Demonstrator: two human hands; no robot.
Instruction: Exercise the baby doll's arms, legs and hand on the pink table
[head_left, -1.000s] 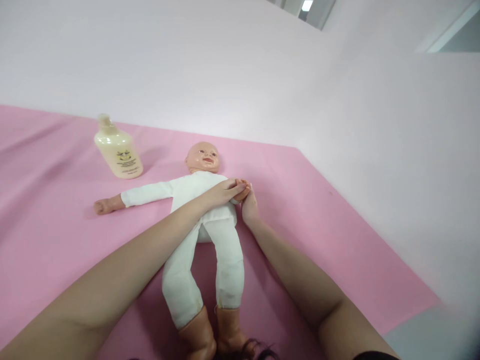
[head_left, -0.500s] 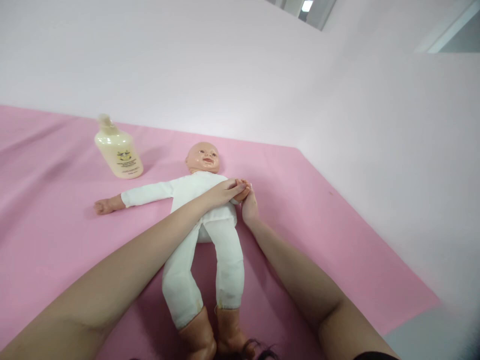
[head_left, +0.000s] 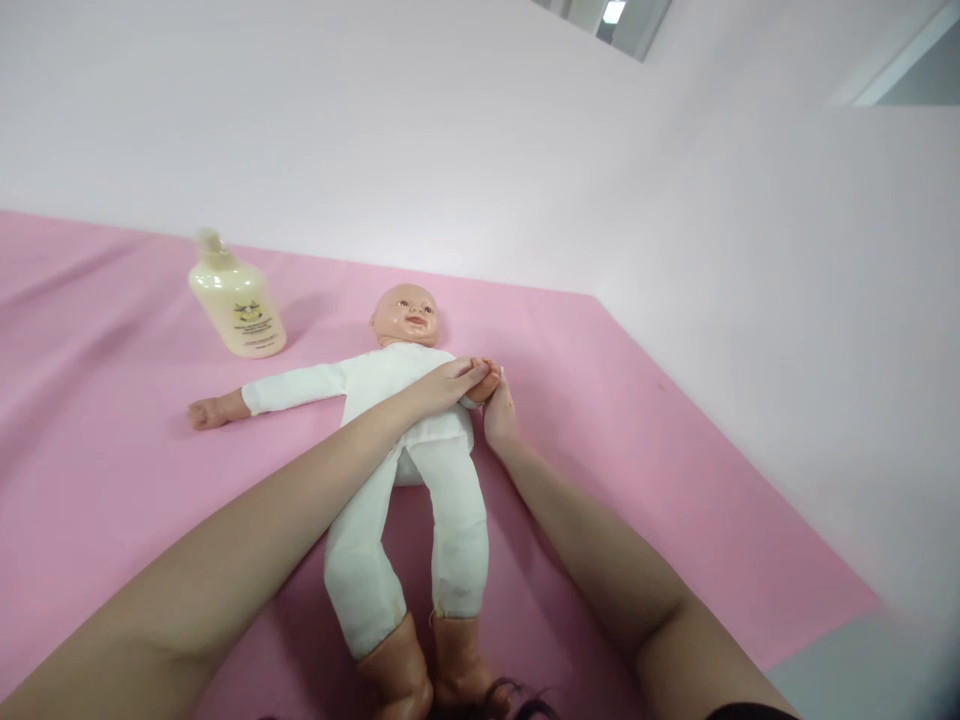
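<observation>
Baby doll (head_left: 409,400): white suit, lying face-up near the middle of the pink worktop (head_left: 637,440), head toward the far edge, brown feet at the near edge. One arm stretched toward the left edge; the other arm's small hand lies at its right side.

Left hand (head_left: 450,383): reaches across the doll's chest, fingers extended, lying over the doll's small hand.

Right hand (head_left: 499,415): just beside the doll's right side, fingers closed around the same small hand from below.

Lotion bottle (head_left: 236,298): cream, upright, near the far edge, left of the doll's head, untouched.
</observation>
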